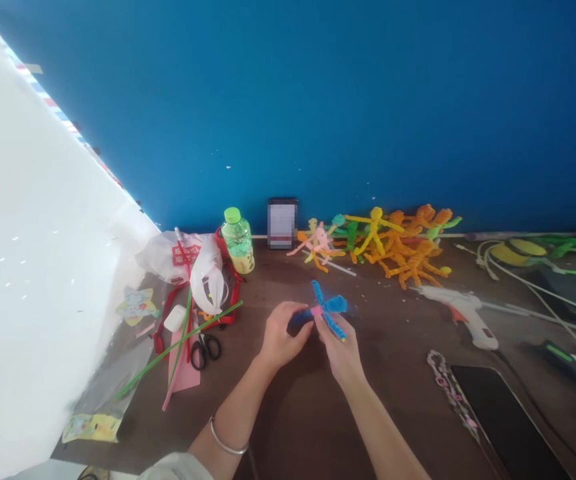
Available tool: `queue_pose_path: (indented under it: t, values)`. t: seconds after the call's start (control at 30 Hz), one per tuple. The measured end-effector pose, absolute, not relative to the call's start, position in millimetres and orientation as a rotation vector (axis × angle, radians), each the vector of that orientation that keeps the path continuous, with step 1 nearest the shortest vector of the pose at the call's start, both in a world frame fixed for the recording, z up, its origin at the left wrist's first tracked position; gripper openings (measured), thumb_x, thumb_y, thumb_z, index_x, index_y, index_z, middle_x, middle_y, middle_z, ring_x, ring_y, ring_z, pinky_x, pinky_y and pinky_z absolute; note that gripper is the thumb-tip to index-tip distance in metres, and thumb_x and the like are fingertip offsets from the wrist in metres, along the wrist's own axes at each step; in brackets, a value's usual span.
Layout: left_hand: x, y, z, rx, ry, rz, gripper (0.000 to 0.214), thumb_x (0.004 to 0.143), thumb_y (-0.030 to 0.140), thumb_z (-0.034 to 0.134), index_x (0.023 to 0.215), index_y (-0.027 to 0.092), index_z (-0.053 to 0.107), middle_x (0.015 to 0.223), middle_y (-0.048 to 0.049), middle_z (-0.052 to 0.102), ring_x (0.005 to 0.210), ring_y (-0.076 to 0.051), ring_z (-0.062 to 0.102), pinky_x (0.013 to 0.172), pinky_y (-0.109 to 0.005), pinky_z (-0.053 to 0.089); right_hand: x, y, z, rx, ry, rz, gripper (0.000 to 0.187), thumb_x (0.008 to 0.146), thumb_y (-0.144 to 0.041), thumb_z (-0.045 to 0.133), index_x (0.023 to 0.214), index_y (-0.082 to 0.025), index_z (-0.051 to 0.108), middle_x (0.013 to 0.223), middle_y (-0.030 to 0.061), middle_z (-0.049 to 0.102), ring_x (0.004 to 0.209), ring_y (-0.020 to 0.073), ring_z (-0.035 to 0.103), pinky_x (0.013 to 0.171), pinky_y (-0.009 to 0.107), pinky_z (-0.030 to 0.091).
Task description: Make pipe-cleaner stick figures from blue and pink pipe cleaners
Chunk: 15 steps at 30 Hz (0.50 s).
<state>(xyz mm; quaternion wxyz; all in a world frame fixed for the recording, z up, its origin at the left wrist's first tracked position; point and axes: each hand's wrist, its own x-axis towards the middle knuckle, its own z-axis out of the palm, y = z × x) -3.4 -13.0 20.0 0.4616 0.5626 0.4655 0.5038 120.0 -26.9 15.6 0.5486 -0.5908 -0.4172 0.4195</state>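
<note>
Near the left edge of the brown tabletop (408, 427) lay a white plastic bag (207, 277) with red straps, and a pair of black-handled scissors (205, 351) was in front of it. A plastic bottle (238, 241) with a green cap stood just behind the bag. The left hand (285, 337) and the right hand (337, 350) were both closed on a blue pipe-cleaner figure (325, 313), which they held together above the middle of the tabletop. Along the far edge, beyond the hands, lay a heap of coloured pipe-cleaner figures (393, 243). More to the right were a white hot glue gun (461, 317) and, near the right edge, a flat black device (505, 427).
</note>
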Motion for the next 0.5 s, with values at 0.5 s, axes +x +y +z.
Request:
queue_pose_path:
  t: [0.5]
  values:
    - [-5,-6,17,0.68,0.85,1.021,0.024,0.066,0.032,0.065,0.071,0.009,0.06,0.056,-0.0004,0.049,0.046,-0.006,0.041,0.04,-0.017,0.027,117,-26,34,-1.217,-1.23,1.058,0.023,0.073,-0.035,0.061,0.09,-0.022,0.067,0.098,0.0076,0.059,0.087,0.0199,0.059,0.074,0.032,0.051]
